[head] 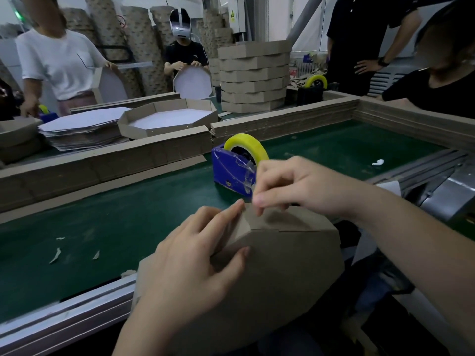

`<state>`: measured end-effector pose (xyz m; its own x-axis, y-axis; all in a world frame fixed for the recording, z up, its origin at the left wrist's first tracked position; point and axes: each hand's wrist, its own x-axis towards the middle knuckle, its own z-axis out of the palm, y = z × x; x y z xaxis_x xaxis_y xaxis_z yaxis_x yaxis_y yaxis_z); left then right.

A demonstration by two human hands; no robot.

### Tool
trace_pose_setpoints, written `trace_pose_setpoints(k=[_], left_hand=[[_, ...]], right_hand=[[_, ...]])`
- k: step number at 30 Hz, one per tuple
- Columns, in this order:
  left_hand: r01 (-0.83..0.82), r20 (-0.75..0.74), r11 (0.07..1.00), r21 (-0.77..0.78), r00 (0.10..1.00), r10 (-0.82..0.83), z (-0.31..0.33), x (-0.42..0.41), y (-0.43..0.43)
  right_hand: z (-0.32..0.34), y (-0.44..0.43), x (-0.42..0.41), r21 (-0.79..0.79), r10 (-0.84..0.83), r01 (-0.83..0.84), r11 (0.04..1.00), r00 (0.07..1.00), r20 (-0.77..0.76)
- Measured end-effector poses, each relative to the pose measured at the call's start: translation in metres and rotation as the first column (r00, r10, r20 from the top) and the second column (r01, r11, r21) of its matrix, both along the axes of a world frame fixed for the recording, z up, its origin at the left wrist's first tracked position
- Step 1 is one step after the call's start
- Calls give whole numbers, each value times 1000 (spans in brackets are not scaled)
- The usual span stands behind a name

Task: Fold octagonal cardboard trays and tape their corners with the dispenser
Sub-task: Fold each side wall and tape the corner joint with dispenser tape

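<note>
A brown octagonal cardboard tray (277, 265) lies bottom-up against the near edge of the green belt. My left hand (190, 260) holds its far left corner, fingers straight along the folded side wall and thumb pressed on the bottom face. My right hand (290, 186) pinches a strip of clear tape (248, 173) just above that corner. The strip runs back to the blue tape dispenser (231, 168) with its yellow roll, which stands right behind the tray.
Cardboard walls border the green belt (115, 222); torn scraps lie on its left. Beyond stand a folded tray (167, 119), flat blanks (84, 127), a tall tray stack (253, 78) and a second dispenser (312, 89). Several people work around the tables.
</note>
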<state>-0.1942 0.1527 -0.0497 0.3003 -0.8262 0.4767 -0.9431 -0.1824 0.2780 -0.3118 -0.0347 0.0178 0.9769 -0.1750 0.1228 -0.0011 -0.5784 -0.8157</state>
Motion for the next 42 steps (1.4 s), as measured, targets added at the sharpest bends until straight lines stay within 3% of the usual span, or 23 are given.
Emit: trace_pose_setpoints(k=[7,12,22,31,39,42], left_hand=[[13,-18,1000,-14,1000,-14,-3,2,1],[45,-160,987,-157,985,-71,-8,1,3],[170,-59,957,-233,980,-188,-10,2,5],[169,-5,961,-218,985,-175,-11,3,1],[163,-2,960,-226,986,-168,-12,3,-2],[169,-20,955,-245,984,-180,-13,6,2]], right_hand=[[8,10,14,-30,87,-96,995,971,-221],[10,10,18,-31,76,-88,996,958,-275],[10,8,21,-72,45,-71,995,947,-318],[22,0,23,-97,13,-78,992,838,-545],[18,-6,28,-84,13,-77,994,809,-588],[14,-10,29,-255,-79,-78,964,829,-554]])
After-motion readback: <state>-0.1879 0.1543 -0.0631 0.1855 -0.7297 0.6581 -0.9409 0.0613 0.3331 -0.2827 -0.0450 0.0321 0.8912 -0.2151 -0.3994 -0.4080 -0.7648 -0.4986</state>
